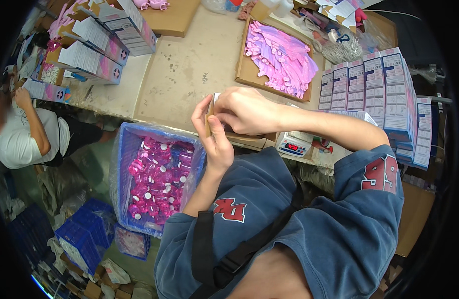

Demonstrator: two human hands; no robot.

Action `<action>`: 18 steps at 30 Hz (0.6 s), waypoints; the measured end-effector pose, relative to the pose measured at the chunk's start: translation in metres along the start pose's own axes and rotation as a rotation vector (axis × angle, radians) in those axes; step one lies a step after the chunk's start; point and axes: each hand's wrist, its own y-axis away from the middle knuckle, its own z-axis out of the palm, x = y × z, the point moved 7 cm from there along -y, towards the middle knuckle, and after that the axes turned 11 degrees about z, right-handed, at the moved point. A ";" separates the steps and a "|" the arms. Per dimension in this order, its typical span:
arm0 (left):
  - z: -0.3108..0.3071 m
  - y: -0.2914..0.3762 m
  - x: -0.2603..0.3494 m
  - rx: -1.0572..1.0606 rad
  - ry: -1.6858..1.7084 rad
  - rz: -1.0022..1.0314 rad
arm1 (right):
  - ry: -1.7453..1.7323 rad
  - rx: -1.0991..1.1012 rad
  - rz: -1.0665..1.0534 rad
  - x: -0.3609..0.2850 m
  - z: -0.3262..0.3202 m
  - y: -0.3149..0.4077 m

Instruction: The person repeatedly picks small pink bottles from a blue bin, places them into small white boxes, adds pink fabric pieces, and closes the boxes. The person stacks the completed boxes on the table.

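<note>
A cardboard carton stands at the near edge of the table, mostly hidden by my hands. My left hand grips its left side, thumb on the near face and fingers behind the raised flap. From the right, my right hand bends over the top with its fingers down at the opening. Whether those fingers hold anything is hidden. Just left of my left arm, a blue plastic crate lined with clear film holds pink translucent bottles with white caps.
A shallow cardboard tray holds pink-purple plastic parts. Right of it stand stacked printed cartons; a digital scale sits by my right forearm. Open printed cartons line the table's left, near another person.
</note>
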 end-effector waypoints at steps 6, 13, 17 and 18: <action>0.001 -0.006 0.002 0.023 -0.121 0.015 | 0.009 -0.059 -0.180 -0.003 0.009 0.003; 0.001 -0.009 0.000 0.036 -0.029 -0.028 | 0.309 -0.101 -0.359 0.000 0.011 0.006; -0.002 -0.013 -0.003 0.002 -0.052 -0.028 | 0.387 -0.148 -0.400 0.000 0.010 0.007; -0.004 -0.013 -0.003 0.017 -0.039 -0.034 | 0.402 -0.173 -0.402 -0.001 0.011 0.007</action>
